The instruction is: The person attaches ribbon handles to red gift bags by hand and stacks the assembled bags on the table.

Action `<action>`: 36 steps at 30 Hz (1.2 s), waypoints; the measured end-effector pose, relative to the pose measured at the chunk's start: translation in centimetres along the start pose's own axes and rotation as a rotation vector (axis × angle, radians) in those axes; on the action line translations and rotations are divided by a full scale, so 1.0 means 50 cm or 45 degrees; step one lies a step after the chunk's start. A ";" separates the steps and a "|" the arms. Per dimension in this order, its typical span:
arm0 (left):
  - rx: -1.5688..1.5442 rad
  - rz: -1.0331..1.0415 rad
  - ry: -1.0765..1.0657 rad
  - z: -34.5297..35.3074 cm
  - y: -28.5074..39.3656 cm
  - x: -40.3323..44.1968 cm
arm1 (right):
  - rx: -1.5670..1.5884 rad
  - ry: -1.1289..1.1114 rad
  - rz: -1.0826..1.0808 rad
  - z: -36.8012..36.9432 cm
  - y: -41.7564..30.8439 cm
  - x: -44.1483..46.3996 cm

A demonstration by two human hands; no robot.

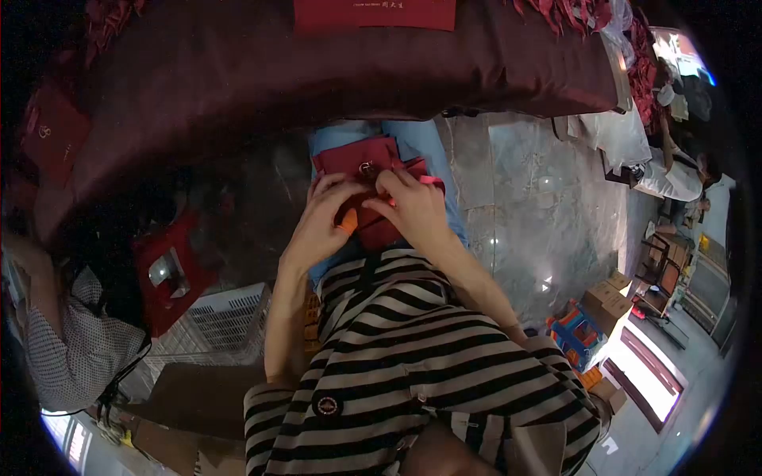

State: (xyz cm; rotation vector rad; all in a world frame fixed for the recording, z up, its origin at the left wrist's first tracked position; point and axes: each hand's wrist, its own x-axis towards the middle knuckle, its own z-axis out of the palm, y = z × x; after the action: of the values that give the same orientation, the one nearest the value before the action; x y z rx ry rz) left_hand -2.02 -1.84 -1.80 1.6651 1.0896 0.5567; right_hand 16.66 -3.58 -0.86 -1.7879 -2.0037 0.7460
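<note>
A dark red bag [361, 155] with a gold emblem lies on the lap, over blue jeans. My left hand [324, 213] holds its near left side with curled fingers. Something orange [348, 221] shows at the left thumb; whether it is worn or held I cannot tell. My right hand [417, 208] is closed at the bag's right side, its thumb and fingers pinched together near the emblem. A bright pinkish-red strip [430, 181] shows by the right knuckles. What lies between the right fingertips is hidden.
A table with a dark maroon cloth [278, 79] runs across the front, bearing red printed bags [381, 14] and red ribbons [563, 12]. At left are a red stool [159, 246], a white crate [230, 317] and another person's checked sleeve [83, 345]. Cardboard boxes [607, 301] stand at right.
</note>
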 end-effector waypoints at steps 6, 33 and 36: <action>0.026 -0.014 0.113 0.005 0.011 -0.007 | 0.430 -0.053 -0.026 -0.076 0.027 0.037; 0.296 0.637 0.603 0.110 0.013 0.006 | 0.606 -0.888 -0.202 -0.153 0.074 0.079; 0.225 0.337 0.540 0.103 0.027 -0.001 | 0.524 -1.011 -0.035 -0.178 0.047 0.073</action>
State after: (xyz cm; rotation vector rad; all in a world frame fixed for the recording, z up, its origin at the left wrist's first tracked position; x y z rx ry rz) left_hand 2.50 -4.55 -2.46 1.9124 1.2533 1.0456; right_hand 23.20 1.51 4.55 -1.3172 -2.0570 1.9229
